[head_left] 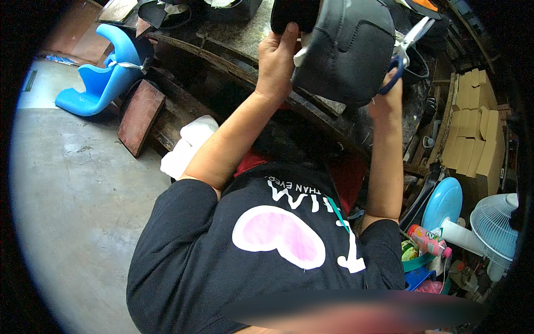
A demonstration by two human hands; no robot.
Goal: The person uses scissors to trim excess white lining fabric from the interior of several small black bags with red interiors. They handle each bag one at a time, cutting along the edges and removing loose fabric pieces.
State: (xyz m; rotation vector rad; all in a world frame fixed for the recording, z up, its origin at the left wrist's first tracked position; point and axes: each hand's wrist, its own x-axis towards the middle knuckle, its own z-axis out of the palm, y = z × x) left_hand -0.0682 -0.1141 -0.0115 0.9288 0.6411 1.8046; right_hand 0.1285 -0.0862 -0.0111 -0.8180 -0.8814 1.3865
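A black padded leather piece (350, 53) with curved stitched seams is held up in front of me, over the workbench. My left hand (275, 67) grips its left edge, with the thumb on top of the dark inner side. A bit of white material (300, 57) pokes out near those fingers. On the piece's right side, my right hand (386, 100) is closed around blue-handled scissors (392, 77), whose pale blades point up and to the right. Some right-hand fingers are hidden behind the leather piece, so whether they also press on it I cannot tell.
The dark, worn workbench (236, 33) carries more black padded pieces (164, 14). To the left are a blue foam shape (119, 55), a reddish board (141, 117) and white cloth (189, 146). Cardboard boxes (473, 133), a fan (495, 225) and a pink bottle (428, 239) stand at right.
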